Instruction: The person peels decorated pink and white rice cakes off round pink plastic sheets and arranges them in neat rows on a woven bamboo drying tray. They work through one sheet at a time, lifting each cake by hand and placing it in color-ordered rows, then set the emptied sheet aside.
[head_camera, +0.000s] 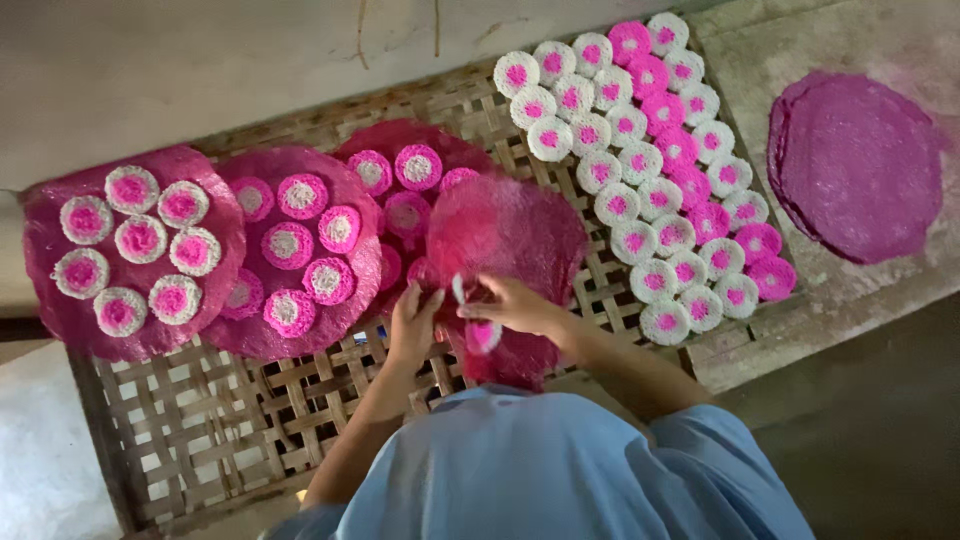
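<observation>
My left hand (415, 325) and my right hand (510, 305) meet over a woven bamboo tray (250, 400), both pinching a large thin pink round sheet (505, 235) at its near edge. A small white-and-pink round disc (484, 335) sits under my right fingers. Beyond the sheet lies another pink sheet (405, 150) carrying several small discs, partly hidden by the held one. Two more pink sheets (55, 255) (350, 280) to the left each carry several white and pink discs.
Rows of several small white and pink discs (640, 170) lie on the tray's right part. A stack of purple-pink round sheets (855, 165) rests on a concrete ledge (760, 60) at the right. A pale wall runs along the far side.
</observation>
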